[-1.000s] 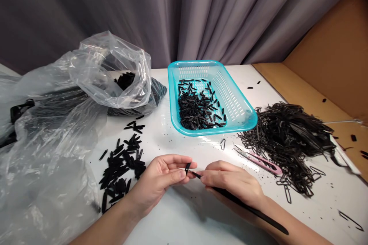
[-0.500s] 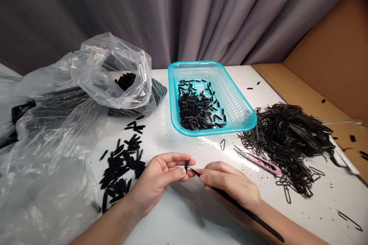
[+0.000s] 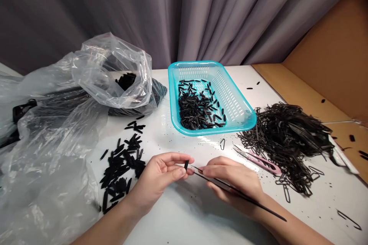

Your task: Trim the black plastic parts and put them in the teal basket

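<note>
Head view: your left hand point(image 3: 161, 176) pinches a small black piece point(image 3: 186, 165) between thumb and forefinger. The gap between them is narrow, and the other fingers curl loosely beneath. The piece stands nearly upright above the white table point(image 3: 184, 218), in front of the teal basket point(image 3: 211, 131).

Your right hand point(image 3: 235, 176) is closed on a long black strip point(image 3: 258, 206), gripping it near the front end. The strip's thin tip reaches right up to the piece. I cannot tell whether they touch or have joined.

Against a second ago, the strip lies flatter. Its trailing end over your right forearm sits higher in the picture, and more of its length shows across your fingers. Your right hand has lifted a little and drawn slightly away from the left. The piece has crept up a touch but keeps the same pinch. So the change is a re-angling of the strip at the piece, with both grips unchanged.

Nothing else has moved:
- The loose black pieces point(image 3: 123, 164) lie left of your left hand.
- More short black pieces point(image 3: 198, 111) fill the basket's near end.
- The clear plastic bag point(image 3: 112, 72) slumps at the far left.
- The heap of black wire loops point(image 3: 287, 138) sits to the right.
- The pink snips point(image 3: 263, 162) rest between that heap and your right hand.
</note>
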A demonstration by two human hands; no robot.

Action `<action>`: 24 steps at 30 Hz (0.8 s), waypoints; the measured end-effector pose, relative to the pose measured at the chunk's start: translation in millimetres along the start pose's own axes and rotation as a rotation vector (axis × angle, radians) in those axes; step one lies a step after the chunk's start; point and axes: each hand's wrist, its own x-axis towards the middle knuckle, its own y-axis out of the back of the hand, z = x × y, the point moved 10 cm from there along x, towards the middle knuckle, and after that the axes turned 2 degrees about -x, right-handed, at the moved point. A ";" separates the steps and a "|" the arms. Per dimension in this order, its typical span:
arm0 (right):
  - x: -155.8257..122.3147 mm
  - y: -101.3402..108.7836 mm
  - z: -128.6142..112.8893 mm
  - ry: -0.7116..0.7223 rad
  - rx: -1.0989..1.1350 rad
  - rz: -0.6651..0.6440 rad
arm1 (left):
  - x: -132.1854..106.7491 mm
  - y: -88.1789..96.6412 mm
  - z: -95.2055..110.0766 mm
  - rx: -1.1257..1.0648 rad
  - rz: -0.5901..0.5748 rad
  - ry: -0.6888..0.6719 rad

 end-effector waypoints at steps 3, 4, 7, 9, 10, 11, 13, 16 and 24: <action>-1.0 -0.8 3.8 -0.020 0.022 -0.007 | -0.2 -0.5 -0.7 0.005 -0.001 0.010; -1.5 -1.1 4.7 -0.024 0.027 -0.013 | -0.2 -0.8 -0.8 0.006 -0.004 0.014; -2.4 -2.9 6.9 -0.037 0.033 -0.034 | -0.1 -1.8 -1.5 0.004 -0.014 0.024; -2.9 -3.9 8.2 -0.047 0.037 -0.042 | 0.1 -2.0 -1.7 0.004 -0.017 0.024; -3.2 -4.1 8.9 -0.053 0.042 -0.042 | 0.2 -2.1 -1.7 0.004 -0.019 0.021; -3.5 -4.1 9.7 -0.062 0.050 -0.042 | 0.2 -2.2 -1.7 0.005 -0.020 0.018; -4.3 -3.7 12.3 -0.091 0.072 -0.044 | 0.2 -2.4 -1.8 0.010 -0.022 0.016; -6.9 -4.9 21.2 -0.193 0.147 -0.070 | 0.0 -2.4 -2.7 0.019 -0.018 0.027; -21.2 -14.3 58.8 -0.562 0.500 -0.049 | -0.4 -2.0 -2.6 -0.017 0.014 0.034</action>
